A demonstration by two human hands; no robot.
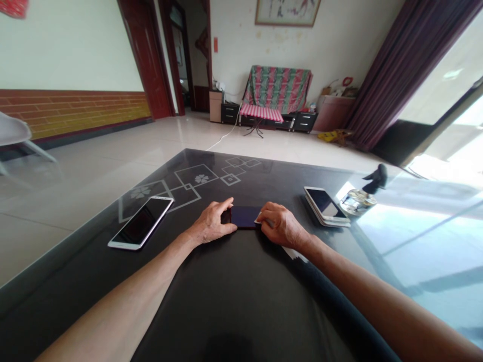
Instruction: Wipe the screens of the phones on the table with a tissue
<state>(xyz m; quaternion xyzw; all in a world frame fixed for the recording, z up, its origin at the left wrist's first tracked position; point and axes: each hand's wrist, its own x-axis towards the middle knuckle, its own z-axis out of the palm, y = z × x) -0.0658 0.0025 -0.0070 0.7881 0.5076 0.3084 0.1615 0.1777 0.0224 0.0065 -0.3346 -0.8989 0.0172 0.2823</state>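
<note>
A dark blue phone (245,218) lies flat on the black table (241,291), its long side running left to right between my hands. My left hand (214,221) grips its left end, thumb at the near edge and fingers at the far edge. At the right end, my right hand (279,224) is closed on something white, a small part of which shows at the fingertips against the phone; it may be a cloth or tissue. A white phone with a black screen (143,223) rests to the left, and stacked white phones (327,206) lie to the right.
Beyond the stacked phones stands a round, shiny object (357,201) with a black item (376,179) beside it. Past the table are a small striped table (261,111), a draped cloth and dark drawers. A white chair (14,129) is at far left.
</note>
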